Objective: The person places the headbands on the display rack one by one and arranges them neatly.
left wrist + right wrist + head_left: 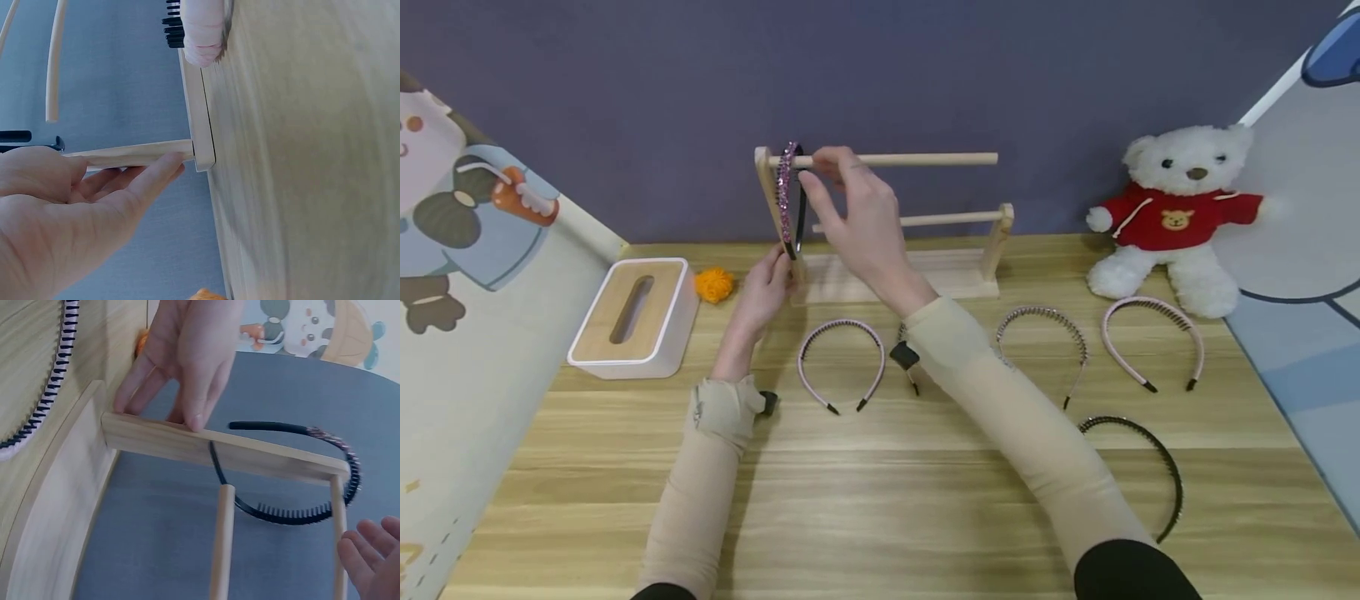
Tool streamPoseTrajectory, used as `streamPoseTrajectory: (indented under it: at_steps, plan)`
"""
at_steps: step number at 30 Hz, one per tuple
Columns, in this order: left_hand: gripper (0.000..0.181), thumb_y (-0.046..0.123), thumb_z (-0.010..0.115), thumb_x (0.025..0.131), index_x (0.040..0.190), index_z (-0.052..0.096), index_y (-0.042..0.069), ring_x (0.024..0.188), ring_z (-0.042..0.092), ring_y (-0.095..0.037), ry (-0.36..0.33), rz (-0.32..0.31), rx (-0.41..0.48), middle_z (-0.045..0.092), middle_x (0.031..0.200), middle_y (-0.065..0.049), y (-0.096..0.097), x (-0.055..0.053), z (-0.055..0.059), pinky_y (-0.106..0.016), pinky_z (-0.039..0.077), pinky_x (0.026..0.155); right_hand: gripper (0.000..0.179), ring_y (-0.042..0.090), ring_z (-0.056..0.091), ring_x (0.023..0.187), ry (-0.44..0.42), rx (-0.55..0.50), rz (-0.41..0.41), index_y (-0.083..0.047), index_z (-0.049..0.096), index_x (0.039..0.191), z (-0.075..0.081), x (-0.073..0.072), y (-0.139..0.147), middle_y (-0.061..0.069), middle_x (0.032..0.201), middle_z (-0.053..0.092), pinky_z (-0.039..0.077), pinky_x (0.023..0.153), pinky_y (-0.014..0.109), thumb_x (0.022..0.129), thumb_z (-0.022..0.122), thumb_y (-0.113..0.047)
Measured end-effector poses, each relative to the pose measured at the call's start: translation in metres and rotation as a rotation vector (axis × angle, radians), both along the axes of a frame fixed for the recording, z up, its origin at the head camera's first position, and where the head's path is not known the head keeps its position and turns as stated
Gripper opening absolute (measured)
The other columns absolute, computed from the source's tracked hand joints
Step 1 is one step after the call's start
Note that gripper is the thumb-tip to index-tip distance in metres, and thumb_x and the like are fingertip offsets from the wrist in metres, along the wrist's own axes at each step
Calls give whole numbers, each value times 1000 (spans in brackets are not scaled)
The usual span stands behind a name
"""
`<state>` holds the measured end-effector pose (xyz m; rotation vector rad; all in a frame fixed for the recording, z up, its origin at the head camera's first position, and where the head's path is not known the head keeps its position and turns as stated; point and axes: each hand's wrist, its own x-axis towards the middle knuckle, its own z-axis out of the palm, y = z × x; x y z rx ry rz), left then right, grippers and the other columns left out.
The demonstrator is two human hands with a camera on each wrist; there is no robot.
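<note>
Head view has the black headband with pink glittering stones [786, 196] hung over the upper pale wooden rod [940, 158], close to the pale wooden upright [275, 457] at the stand's left end; its legs drop downward, so its long axis crosses the rod. From the right hand [867, 208] the headband lies just to the left, along the rod's line; the right hand is the nearer to the band's top, its thumb and fingers spread apart and gripping nothing that I can see; whether the thumb tip touches the band cannot be told. Lower down, the left hand [765, 287] holds the upright between thumb and fingers, below the rod and near the band's lower ends.

Right wrist view shows one leg of the band passing close by the free end of the lower pale wooden rod [223, 544]; contact there is hard to judge. Some left fingertips are hidden behind the upright; the left wrist view catches only dark fragments of the band at its edge; the right forearm covers part of a thin beaded headband [914, 382] on the table.
</note>
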<state>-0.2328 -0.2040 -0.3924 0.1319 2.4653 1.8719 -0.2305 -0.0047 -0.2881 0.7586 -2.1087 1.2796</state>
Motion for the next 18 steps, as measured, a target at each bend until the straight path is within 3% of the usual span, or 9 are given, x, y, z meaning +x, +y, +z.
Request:
streamPoseTrajectory:
  at_steps: [3,10,18]
  plan:
    - [51,18,34,119,166,33,-1,138,52,-46,4,-2,3,48,154,-34,0,0,0,-50,48,117,34,29,68,120,30,1,16,6,64,132,3,6,11,19,129,71,52,107,21,113,58,-21]
    - [50,18,36,119,165,36,-2,135,56,-43,38,3,-56,54,148,-35,-1,-1,0,-51,51,115,30,27,70,113,99,20,5,8,66,129,11,21,47,20,123,72,56,101,25,113,53,-13]
    - [51,19,34,119,165,35,-2,124,58,-40,49,2,-109,58,143,-35,-1,-1,0,-54,52,113,32,24,70,112,27,33,-38,6,70,128,18,44,87,16,125,74,61,96,32,114,51,-16]
